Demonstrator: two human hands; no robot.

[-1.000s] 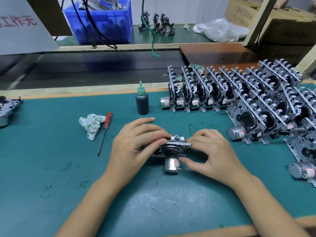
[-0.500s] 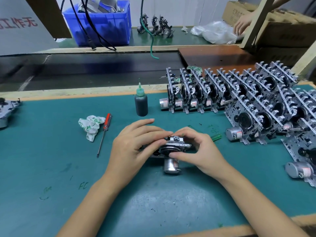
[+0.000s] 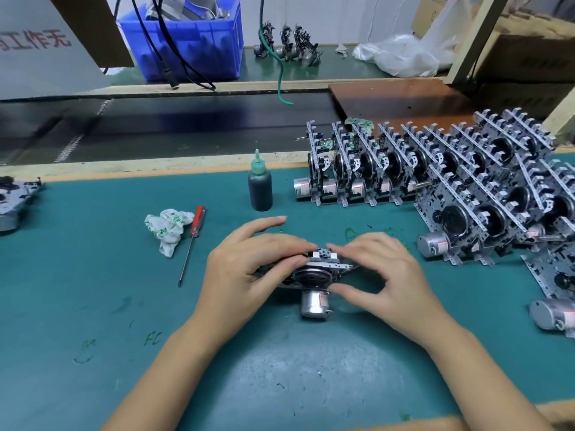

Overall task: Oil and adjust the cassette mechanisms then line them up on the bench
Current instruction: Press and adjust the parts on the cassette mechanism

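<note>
Both hands curled around one cassette mechanism (image 3: 314, 272) on the green mat (image 3: 93, 306), left hand (image 3: 249, 269) gripping its side, right hand (image 3: 382, 275) pinching its top, adjustment seemingly unfinished; oil bottle (image 3: 260, 188) beyond, then rows of lined-up mechanisms (image 3: 435, 169), many likely done

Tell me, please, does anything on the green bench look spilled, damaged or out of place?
Nothing looks spilled or damaged. The oil bottle stands upright, and the finished mechanisms stand in rows. One mechanism lies alone at the mat's far left edge, apart from them.
</note>
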